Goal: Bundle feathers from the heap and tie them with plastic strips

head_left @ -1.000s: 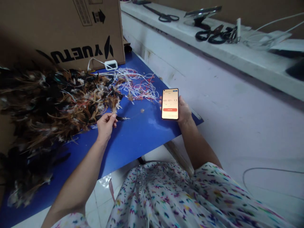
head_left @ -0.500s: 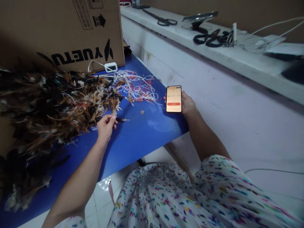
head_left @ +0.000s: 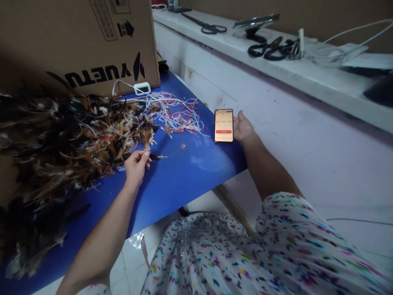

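Pinched between the thumb and fingers of my left hand (head_left: pixel 136 167) is a small brown and white feather (head_left: pixel 147 141), its tip pointing up toward the pile. A dark feather (head_left: pixel 159 156) lies on the table beside those fingers. My right hand (head_left: pixel 245 128) holds a smartphone (head_left: pixel 224 126) from behind its right side, thumb raised off the screen. The lit screen shows timer digits above a red button. Most of the right fingers are hidden behind the phone. A big heap of brown and black feathers (head_left: pixel 92 135) spreads left of my left hand.
Tangled white and red strings (head_left: pixel 178 112) lie on the blue table (head_left: pixel 184 176), near a small white display device (head_left: pixel 142 88). A cardboard box (head_left: pixel 101 45) stands behind the feathers. On the wall ledge (head_left: pixel 322 76) are scissors (head_left: pixel 211 28) and cables.
My right thumb has lifted away from the phone's edge and the hand has opened slightly. The digits on the screen have changed. My left hand keeps its pinch, almost still.
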A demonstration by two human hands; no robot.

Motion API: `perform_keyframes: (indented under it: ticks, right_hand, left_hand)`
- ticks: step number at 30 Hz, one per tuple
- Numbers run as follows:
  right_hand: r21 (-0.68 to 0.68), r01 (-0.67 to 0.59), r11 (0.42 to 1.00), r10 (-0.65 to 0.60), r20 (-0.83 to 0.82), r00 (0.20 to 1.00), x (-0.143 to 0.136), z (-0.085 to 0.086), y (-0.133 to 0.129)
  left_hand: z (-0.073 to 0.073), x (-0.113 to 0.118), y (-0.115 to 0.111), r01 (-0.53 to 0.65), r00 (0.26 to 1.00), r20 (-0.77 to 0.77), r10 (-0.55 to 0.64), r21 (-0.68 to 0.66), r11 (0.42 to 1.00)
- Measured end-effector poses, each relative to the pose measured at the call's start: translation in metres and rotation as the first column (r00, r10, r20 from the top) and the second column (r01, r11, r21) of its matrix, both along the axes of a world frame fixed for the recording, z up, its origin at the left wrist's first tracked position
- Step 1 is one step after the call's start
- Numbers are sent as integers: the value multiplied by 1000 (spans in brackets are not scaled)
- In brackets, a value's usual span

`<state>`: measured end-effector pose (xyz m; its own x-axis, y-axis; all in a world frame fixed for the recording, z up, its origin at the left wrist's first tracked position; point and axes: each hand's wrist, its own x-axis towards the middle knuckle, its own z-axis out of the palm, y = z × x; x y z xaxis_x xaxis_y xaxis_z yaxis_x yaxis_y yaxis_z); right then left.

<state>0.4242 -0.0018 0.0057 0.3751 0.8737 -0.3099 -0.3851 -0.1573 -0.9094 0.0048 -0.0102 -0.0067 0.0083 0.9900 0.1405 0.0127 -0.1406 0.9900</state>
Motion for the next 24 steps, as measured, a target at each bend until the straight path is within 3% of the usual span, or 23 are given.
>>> perform_keyframes:
  ticks: [12,24]
  right_hand:
    - [-89,32,996,-29,33,999,16,7,24]
    - [-234,178,956,-134,193,972,20,25,45]
  left_hand:
    - [-1,-1,0,6,1000,6,-6,12,1000]
    - [-5,-1,0,18,1000,3,-18,-1,1000]
